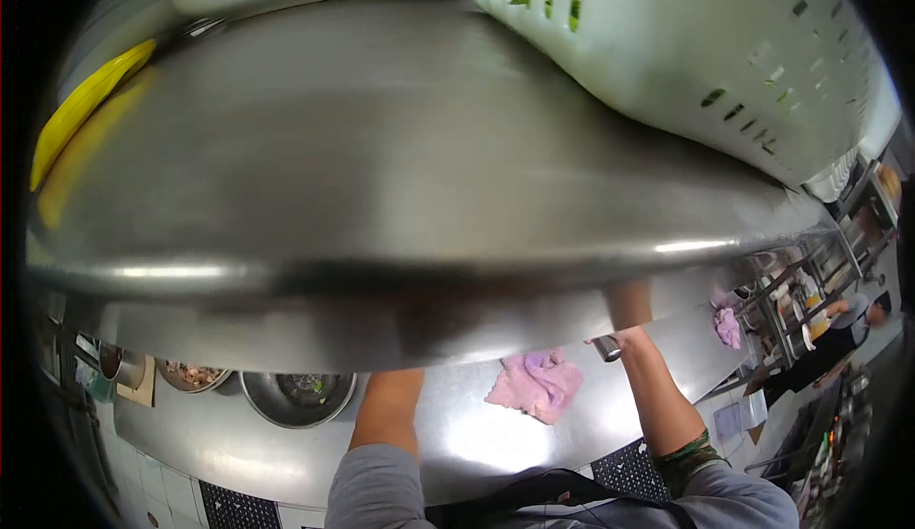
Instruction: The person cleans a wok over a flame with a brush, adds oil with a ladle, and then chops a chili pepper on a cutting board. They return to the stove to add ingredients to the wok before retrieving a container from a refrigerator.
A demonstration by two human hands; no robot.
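Note:
My right hand (pixel 626 337) is partly hidden by the edge of the steel shelf (pixel 429 176) in front of me. Its fingers are closed round a metal handle (pixel 606 347), whose far part is out of sight. My left forearm reaches under the same shelf edge, which hides that whole hand. Between my arms, a crumpled pink cloth (pixel 538 384) lies on the steel counter (pixel 591 405). Left of my left arm sits a metal bowl (pixel 300 413) with bits of green in it.
A white perforated basket (pixel 658 43) with greens stands on the shelf, at the right. A yellow object (pixel 91 100) lies at the shelf's left end. Another bowl (pixel 195 376) holds pieces that look like meat. A person (pixel 820 348) stands off to the right.

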